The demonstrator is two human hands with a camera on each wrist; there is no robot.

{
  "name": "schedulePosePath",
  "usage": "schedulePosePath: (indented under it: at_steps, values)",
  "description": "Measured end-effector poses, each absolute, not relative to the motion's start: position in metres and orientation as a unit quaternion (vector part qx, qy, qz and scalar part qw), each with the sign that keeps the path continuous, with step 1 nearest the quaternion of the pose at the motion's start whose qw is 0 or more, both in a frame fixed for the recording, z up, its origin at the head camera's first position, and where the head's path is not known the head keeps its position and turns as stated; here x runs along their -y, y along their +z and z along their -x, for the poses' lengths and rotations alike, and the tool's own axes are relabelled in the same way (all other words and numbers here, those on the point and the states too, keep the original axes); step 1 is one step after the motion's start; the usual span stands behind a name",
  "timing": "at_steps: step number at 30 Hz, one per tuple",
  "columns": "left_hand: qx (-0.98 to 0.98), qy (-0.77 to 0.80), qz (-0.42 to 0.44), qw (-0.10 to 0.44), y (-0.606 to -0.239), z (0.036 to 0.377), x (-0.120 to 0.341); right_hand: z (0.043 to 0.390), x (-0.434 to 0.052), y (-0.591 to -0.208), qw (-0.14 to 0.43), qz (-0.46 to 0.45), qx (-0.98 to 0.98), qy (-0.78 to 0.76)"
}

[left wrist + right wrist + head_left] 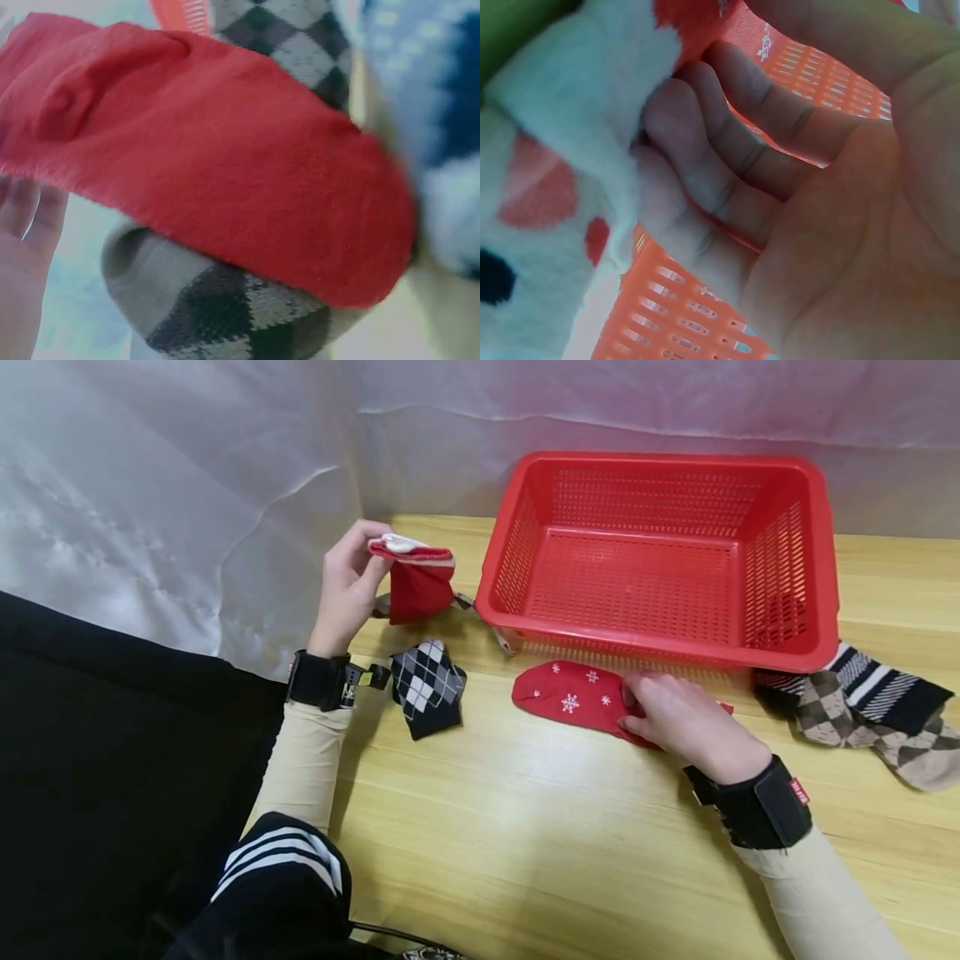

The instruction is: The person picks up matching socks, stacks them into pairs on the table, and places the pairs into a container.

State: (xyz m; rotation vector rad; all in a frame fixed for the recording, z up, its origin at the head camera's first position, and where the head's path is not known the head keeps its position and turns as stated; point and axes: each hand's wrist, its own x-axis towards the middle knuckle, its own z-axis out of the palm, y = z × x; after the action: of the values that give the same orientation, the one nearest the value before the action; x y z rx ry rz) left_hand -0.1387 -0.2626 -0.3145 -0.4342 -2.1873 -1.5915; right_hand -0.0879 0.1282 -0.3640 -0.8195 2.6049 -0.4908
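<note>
My left hand (347,583) pinches a red sock (422,592) by its white-and-red cuff, holding it up left of the basket. The sock's red foot (247,172) fills much of the left wrist view, in front of a brown checked sock (217,300). My right hand (686,718) is over a second red sock (566,693) with white snowflakes, lying flat in front of the basket. In the right wrist view its curled fingers (705,172) grip that sock's edge, beside white fabric (562,172) with red patches.
A red plastic basket (645,647) stands at the back of the wooden table (525,827). A black-and-grey argyle sock (426,689) lies near my left wrist. Striped black socks (892,693) and brown checked socks (926,752) lie at the right. Pale curtain (225,468) hangs behind.
</note>
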Motion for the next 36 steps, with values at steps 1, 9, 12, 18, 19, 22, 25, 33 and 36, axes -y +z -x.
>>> schedulePosePath:
  at_steps: [1,9,12,18,19,22,25,33,36]
  values:
    - [0.776,-0.574,0.153,0.213,-0.312,0.140,0.262,0.088,-0.128,-0.364,0.182,0.290,-0.923,-0.174]
    - [0.731,-0.604,0.135,0.286,-0.280,0.137,0.248,0.089,-0.128,-0.364,0.181,0.290,-0.924,-0.172]
    - [0.730,-0.594,0.144,0.306,-0.270,0.133,0.238,0.089,-0.128,-0.363,0.183,0.289,-0.924,-0.169]
    - [0.742,-0.561,0.172,0.323,-0.262,0.127,0.220,0.088,-0.127,-0.361,0.177,0.293,-0.923,-0.174]
    - [0.745,-0.554,0.181,0.325,-0.261,0.126,0.216,0.087,-0.126,-0.360,0.172,0.294,-0.923,-0.179]
    - [0.742,-0.541,0.218,0.330,-0.256,0.120,0.203,0.083,-0.124,-0.352,0.153,0.294,-0.917,-0.220]
    - [0.738,-0.527,0.274,0.320,-0.255,0.114,0.189,0.077,-0.120,-0.340,0.141,0.292,-0.894,-0.308]
    - [0.753,-0.441,0.435,0.223,-0.262,0.097,0.150,0.067,-0.115,-0.318,0.180,0.270,-0.686,-0.652]
    - [0.738,-0.433,0.480,0.192,-0.268,0.093,0.135,0.067,-0.119,-0.315,0.220,0.267,-0.567,-0.748]
